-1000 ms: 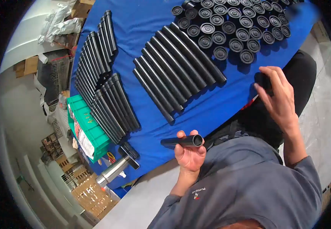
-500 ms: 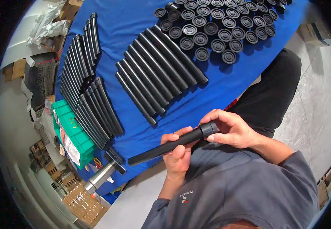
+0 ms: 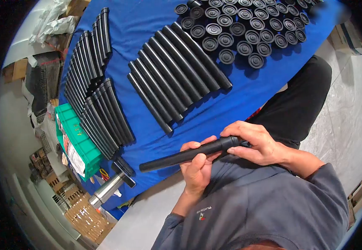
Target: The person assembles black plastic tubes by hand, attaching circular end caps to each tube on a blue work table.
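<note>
A black tube (image 3: 177, 159) lies across my body just past the blue table's near edge, with a wider black cap (image 3: 230, 143) on its right end. My left hand (image 3: 198, 164) is wrapped round the tube near its middle, thumb on the near side. Fingers and thumb of my right hand (image 3: 254, 142) pinch the cap from both sides. Beyond them, a row of plain black tubes (image 3: 181, 75) lies on the blue cloth (image 3: 147, 150). Many round black caps (image 3: 244, 48) stand grouped at the far right.
More black tubes with wider ends (image 3: 81, 71) lie in stacks at the left. A green crate (image 3: 81, 143) stands beside them at the table's left edge. Near it is a silver metal cylinder (image 3: 108, 191) with a black end piece. Cardboard boxes (image 3: 341, 39) are at the far right.
The tube in my hands has tilted closer to level, its left end moving slightly up in view. My grip on tube and cap looks the same. The camera view has shifted slightly.
</note>
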Action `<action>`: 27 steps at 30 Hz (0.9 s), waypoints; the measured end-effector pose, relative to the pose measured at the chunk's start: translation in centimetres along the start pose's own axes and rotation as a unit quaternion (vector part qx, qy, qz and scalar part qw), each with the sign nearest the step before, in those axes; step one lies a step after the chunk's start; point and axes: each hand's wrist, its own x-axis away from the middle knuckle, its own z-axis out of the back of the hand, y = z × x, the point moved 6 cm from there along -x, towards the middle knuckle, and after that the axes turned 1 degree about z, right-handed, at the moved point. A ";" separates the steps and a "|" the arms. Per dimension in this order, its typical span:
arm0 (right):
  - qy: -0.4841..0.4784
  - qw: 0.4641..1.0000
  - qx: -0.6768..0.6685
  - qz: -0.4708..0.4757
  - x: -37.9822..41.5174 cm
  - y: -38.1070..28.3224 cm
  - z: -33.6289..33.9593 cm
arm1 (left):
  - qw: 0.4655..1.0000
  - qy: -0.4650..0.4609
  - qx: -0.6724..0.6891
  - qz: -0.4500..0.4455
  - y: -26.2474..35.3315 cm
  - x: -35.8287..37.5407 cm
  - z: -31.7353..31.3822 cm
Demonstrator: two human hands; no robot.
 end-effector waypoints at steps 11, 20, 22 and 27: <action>-0.065 0.991 0.005 -0.114 -0.3 1.3 -0.1 | 0.998 0.042 -0.019 0.040 -0.7 0.0 0.9; -0.133 0.986 0.068 0.073 -4.7 0.0 -0.6 | 0.997 -0.057 0.002 -0.047 2.0 -1.0 -0.3; -0.183 0.973 0.088 0.109 -7.4 -2.1 -0.2 | 0.995 -0.045 0.050 -0.075 3.7 -1.0 -0.8; -0.234 0.951 0.108 0.168 -11.4 -3.6 0.2 | 0.990 -0.013 0.098 -0.100 5.3 -1.0 0.8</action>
